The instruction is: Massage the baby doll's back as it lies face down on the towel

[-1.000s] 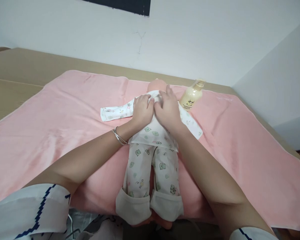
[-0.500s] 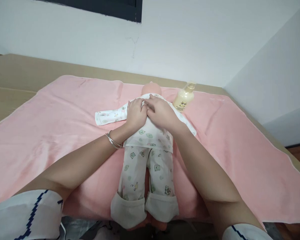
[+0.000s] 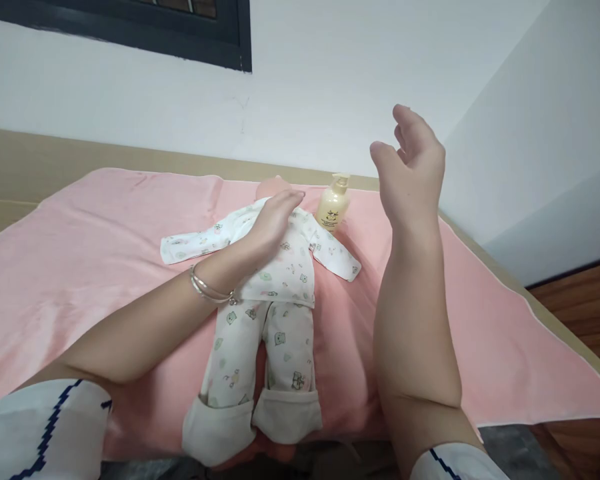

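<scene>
A baby doll [image 3: 275,280] in white printed pyjamas lies on its back on a pink towel [image 3: 105,247], feet toward me. My left hand [image 3: 273,220], with a bracelet at the wrist, rests flat on the doll's chest, fingers stretched toward its neck. My right hand [image 3: 410,167] is raised in the air to the right of the doll, fingers loosely apart and holding nothing. A cream pump bottle [image 3: 333,203] stands beside the doll's head, below and left of the raised hand.
The towel covers a tan bed surface [image 3: 40,153] against a white wall with a dark window frame [image 3: 130,33] above. A wooden floor [image 3: 580,300] shows at the right. The towel's right edge hangs near the bed's edge.
My right hand has lifted off the doll's chest and risen to the right. My left hand stays on the chest, now flatter. The view has shifted to the right and upward.
</scene>
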`<action>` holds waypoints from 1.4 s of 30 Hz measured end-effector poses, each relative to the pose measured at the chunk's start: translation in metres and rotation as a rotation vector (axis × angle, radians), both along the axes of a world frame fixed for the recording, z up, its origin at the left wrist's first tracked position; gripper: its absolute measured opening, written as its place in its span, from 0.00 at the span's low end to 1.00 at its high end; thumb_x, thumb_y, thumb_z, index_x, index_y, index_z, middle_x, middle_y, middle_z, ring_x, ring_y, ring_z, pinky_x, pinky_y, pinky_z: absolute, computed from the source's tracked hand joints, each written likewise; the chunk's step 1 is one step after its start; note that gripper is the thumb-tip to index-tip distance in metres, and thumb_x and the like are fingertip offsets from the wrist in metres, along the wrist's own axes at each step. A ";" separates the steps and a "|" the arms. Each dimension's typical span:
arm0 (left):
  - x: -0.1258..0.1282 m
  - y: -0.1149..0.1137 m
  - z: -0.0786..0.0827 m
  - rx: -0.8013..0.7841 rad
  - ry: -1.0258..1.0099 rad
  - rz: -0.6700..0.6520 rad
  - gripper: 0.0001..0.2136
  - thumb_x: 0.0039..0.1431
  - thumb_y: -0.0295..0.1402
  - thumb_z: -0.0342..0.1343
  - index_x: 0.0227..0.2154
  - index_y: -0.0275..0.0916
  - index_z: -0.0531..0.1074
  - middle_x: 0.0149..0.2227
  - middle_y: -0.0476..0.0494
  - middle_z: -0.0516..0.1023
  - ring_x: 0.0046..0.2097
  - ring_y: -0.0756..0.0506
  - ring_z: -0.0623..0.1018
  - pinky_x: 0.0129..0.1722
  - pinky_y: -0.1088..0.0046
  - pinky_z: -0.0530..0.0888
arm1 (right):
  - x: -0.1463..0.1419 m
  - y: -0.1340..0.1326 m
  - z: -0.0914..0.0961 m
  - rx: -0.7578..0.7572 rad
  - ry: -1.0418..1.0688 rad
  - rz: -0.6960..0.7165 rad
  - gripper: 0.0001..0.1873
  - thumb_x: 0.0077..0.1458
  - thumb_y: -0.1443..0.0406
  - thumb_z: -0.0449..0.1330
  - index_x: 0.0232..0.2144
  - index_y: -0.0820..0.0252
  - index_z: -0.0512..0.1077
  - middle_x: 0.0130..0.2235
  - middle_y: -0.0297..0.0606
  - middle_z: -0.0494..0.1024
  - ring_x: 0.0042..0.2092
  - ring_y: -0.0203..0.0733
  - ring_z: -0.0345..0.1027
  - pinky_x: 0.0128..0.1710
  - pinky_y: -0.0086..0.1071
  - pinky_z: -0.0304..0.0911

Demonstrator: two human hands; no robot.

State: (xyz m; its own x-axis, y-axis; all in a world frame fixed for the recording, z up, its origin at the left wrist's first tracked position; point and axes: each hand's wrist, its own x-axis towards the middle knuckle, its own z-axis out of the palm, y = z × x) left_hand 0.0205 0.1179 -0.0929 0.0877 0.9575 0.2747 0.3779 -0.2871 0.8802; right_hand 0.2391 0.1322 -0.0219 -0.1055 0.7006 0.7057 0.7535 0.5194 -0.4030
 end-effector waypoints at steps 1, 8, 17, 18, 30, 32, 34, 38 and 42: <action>0.007 0.007 0.004 -0.023 -0.006 -0.045 0.26 0.74 0.42 0.31 0.61 0.42 0.70 0.63 0.39 0.76 0.64 0.42 0.77 0.64 0.59 0.78 | 0.001 0.003 -0.001 0.007 0.000 -0.004 0.35 0.73 0.51 0.43 0.77 0.48 0.47 0.77 0.38 0.46 0.78 0.52 0.44 0.76 0.53 0.56; 0.029 0.048 0.047 -0.466 -0.768 -0.344 0.36 0.72 0.51 0.32 0.75 0.33 0.51 0.71 0.27 0.65 0.74 0.36 0.65 0.70 0.54 0.70 | -0.010 0.032 -0.020 -0.137 0.027 0.012 0.44 0.67 0.55 0.52 0.78 0.54 0.41 0.78 0.37 0.37 0.80 0.55 0.27 0.80 0.60 0.34; 0.048 0.044 0.069 -0.699 -1.411 -0.325 0.40 0.69 0.46 0.45 0.78 0.41 0.37 0.79 0.35 0.45 0.78 0.37 0.55 0.74 0.59 0.65 | -0.030 0.039 -0.036 -0.396 0.033 -0.004 0.39 0.72 0.55 0.43 0.76 0.69 0.47 0.77 0.46 0.43 0.80 0.47 0.32 0.81 0.52 0.27; 0.047 0.044 0.068 -0.708 -1.416 -0.306 0.40 0.69 0.46 0.46 0.78 0.42 0.37 0.79 0.35 0.45 0.78 0.37 0.55 0.74 0.59 0.65 | -0.029 0.040 -0.038 -0.409 0.042 0.013 0.38 0.72 0.54 0.42 0.76 0.69 0.49 0.77 0.47 0.45 0.80 0.47 0.33 0.81 0.52 0.28; 0.039 0.041 0.061 -0.775 -1.491 -0.373 0.39 0.70 0.46 0.44 0.77 0.32 0.40 0.75 0.24 0.56 0.73 0.34 0.67 0.65 0.58 0.76 | -0.043 0.037 -0.046 -0.421 -0.075 0.010 0.35 0.73 0.57 0.42 0.73 0.75 0.55 0.76 0.51 0.47 0.80 0.50 0.37 0.81 0.48 0.39; 0.033 0.038 0.058 -0.763 -1.475 -0.340 0.37 0.70 0.46 0.44 0.77 0.34 0.45 0.75 0.27 0.57 0.74 0.37 0.66 0.66 0.63 0.75 | -0.045 0.038 -0.048 -0.373 -0.132 -0.033 0.32 0.73 0.58 0.42 0.69 0.73 0.64 0.75 0.52 0.52 0.79 0.52 0.42 0.80 0.49 0.43; 0.024 0.032 0.056 -0.737 -1.466 -0.295 0.36 0.70 0.45 0.45 0.76 0.35 0.49 0.74 0.30 0.59 0.75 0.40 0.64 0.68 0.66 0.73 | -0.046 0.036 -0.048 -0.304 -0.190 -0.098 0.29 0.73 0.59 0.41 0.61 0.70 0.72 0.70 0.52 0.63 0.74 0.54 0.54 0.76 0.51 0.52; -0.005 0.009 0.062 -0.702 -1.449 -0.229 0.33 0.69 0.43 0.47 0.74 0.37 0.56 0.72 0.31 0.65 0.74 0.40 0.66 0.70 0.65 0.71 | -0.051 0.028 -0.042 -0.249 -0.250 -0.235 0.26 0.70 0.65 0.42 0.57 0.63 0.75 0.61 0.48 0.75 0.61 0.52 0.70 0.67 0.51 0.61; -0.036 -0.019 0.081 -0.658 -1.460 -0.258 0.29 0.68 0.41 0.48 0.69 0.38 0.63 0.66 0.32 0.74 0.69 0.37 0.74 0.68 0.60 0.74 | -0.057 0.024 -0.041 -0.261 -0.251 -0.341 0.26 0.68 0.67 0.44 0.59 0.60 0.75 0.62 0.46 0.75 0.61 0.53 0.71 0.66 0.53 0.60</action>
